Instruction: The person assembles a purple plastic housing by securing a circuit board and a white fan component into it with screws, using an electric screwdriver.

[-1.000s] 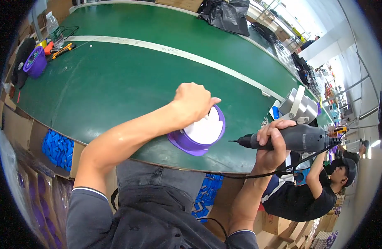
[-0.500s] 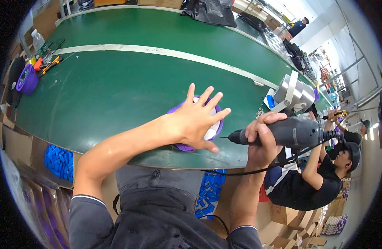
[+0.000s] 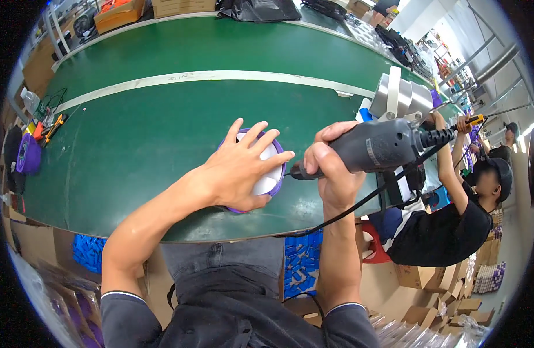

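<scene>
My left hand (image 3: 235,168) lies across a round purple housing (image 3: 277,187) with a white inside, its fingers spread and resting over the face and rim. The palm and fingers hide much of the housing. In my right hand (image 3: 338,168) is a dark grey corded electric screwdriver (image 3: 377,145), held level with its bit pointing left. The thin bit ends close to the right rim of the housing; whether it touches cannot be made out. A black cord (image 3: 360,206) runs from the tool's back end down past my right wrist.
Right of the tool stands a silver cylindrical lamp-like unit with a white bracket (image 3: 391,95). At the left edge of the green table (image 3: 133,151) are another purple housing (image 3: 28,153), pliers (image 3: 55,127) and a bottle (image 3: 32,101). A co-worker (image 3: 441,232) sits at right.
In the picture, both hands, the housing and the screwdriver sit farther left, as the view has shifted. The bit has come nearer the housing's rim, and my left fingers lie lower on it.
</scene>
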Demonstrator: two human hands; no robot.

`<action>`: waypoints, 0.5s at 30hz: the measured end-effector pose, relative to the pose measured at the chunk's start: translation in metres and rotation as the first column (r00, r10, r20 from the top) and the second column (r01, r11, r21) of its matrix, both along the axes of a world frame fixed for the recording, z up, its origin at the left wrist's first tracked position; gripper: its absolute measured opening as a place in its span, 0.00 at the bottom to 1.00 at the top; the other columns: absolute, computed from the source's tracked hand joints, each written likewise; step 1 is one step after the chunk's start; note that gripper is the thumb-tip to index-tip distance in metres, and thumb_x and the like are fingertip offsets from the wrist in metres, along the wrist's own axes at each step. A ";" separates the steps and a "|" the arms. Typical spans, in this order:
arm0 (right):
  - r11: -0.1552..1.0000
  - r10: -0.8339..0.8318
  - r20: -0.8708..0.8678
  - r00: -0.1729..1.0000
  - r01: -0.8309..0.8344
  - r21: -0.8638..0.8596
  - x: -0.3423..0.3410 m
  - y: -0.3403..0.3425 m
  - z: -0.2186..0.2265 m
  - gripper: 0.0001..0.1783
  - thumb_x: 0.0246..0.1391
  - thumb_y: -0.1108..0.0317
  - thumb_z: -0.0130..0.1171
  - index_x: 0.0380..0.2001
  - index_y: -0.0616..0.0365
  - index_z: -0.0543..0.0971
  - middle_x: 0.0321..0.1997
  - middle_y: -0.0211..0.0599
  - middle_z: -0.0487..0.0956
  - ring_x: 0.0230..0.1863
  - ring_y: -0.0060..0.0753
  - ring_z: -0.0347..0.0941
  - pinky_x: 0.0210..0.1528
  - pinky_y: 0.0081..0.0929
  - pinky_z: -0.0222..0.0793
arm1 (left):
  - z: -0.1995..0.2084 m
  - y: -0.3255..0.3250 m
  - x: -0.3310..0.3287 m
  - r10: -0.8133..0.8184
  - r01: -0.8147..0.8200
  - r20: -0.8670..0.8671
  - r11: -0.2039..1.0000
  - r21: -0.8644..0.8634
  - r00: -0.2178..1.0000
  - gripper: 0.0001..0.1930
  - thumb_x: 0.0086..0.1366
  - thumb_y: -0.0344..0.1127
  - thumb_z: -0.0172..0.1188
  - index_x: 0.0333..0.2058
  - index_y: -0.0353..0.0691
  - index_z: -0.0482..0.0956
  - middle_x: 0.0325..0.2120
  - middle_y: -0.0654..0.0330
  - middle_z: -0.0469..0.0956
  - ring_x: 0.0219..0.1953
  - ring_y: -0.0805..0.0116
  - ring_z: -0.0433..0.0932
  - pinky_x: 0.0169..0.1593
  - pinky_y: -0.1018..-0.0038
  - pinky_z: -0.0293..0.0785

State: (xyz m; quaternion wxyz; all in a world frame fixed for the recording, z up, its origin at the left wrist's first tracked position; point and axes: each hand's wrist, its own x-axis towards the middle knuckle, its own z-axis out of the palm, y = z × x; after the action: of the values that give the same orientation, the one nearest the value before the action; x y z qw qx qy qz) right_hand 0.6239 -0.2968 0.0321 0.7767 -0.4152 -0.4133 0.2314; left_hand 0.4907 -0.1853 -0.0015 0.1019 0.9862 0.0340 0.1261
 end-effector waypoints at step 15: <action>1.000 -0.012 0.007 1.000 0.012 -0.014 -0.001 0.001 -0.001 0.14 0.41 0.82 0.56 0.33 0.61 0.68 0.22 0.35 0.70 0.18 0.23 0.67 0.20 0.20 0.66 | -0.002 0.001 -0.001 0.003 -0.002 0.049 1.000 -0.009 0.999 0.39 0.41 0.48 0.63 0.55 0.48 0.64 0.54 0.43 0.58 0.60 0.44 0.52 0.58 0.41 0.46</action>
State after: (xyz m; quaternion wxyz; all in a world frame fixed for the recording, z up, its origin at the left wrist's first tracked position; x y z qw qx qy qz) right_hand 0.6233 -0.2962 0.0309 0.7738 -0.4237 -0.4119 0.2283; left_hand 0.4899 -0.1841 -0.0039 0.1071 0.9823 0.0332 0.1503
